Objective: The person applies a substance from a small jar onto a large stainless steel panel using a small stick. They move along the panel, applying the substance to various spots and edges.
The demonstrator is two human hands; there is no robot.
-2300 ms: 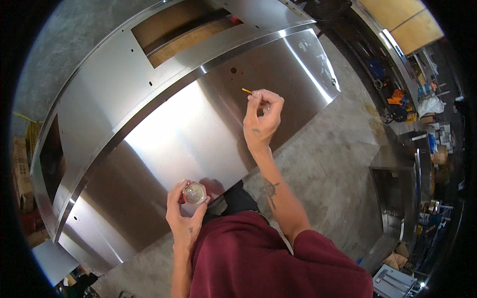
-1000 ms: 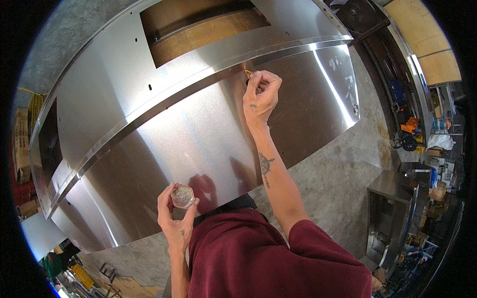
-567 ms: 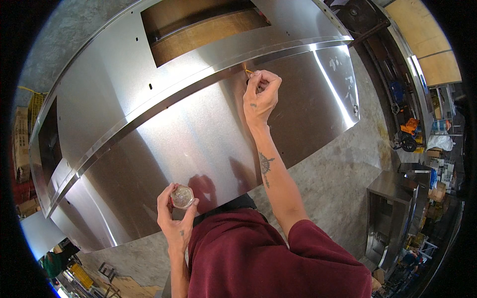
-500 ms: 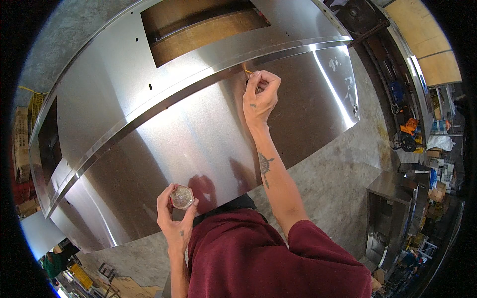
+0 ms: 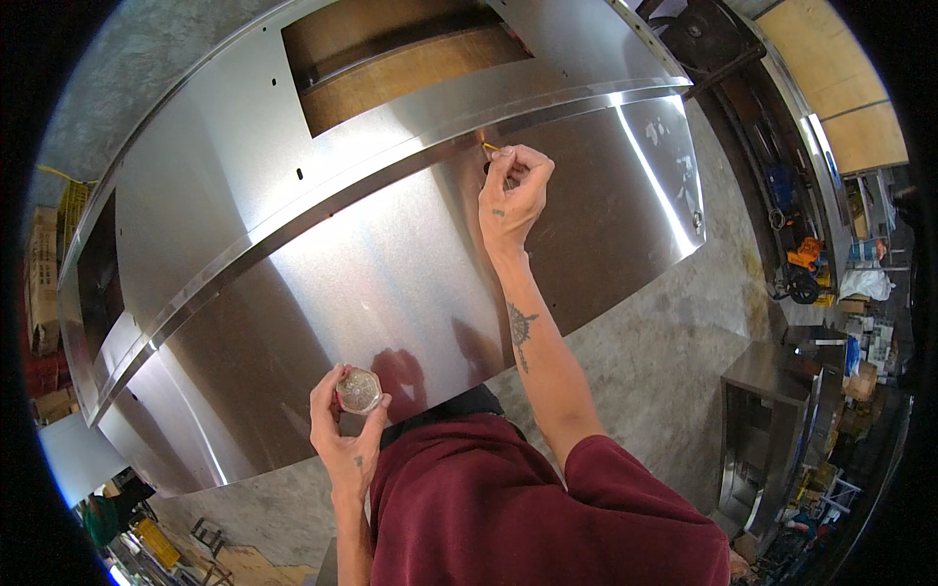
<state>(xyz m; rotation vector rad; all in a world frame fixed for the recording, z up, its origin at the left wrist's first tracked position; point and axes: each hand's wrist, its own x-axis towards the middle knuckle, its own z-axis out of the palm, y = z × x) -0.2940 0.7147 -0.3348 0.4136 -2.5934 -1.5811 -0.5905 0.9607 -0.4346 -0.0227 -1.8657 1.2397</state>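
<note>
Pinched in the fingers of my right hand is a thin yellow stick. Its tip meets, or comes very close to, the inner corner below the raised lip of a large stainless steel panel. A dark round spot beside the fingertips is partly covered by them. Low on the left, my left hand grips a small jar with many-sided walls between thumb and fingers, over the panel's near edge. The jar's contents look pale and cloudy; I cannot make out what they are.
The panel's upper face has a large rectangular cut-out and several small slots. A bent ridge runs across it. Concrete floor lies to the right, with a steel cabinet and cluttered shelves beyond. Boxes stand at the far left.
Both hands keep their grips and nearly the same places. The view has shifted very slightly, and the stick's tip stays at the corner below the lip.
</note>
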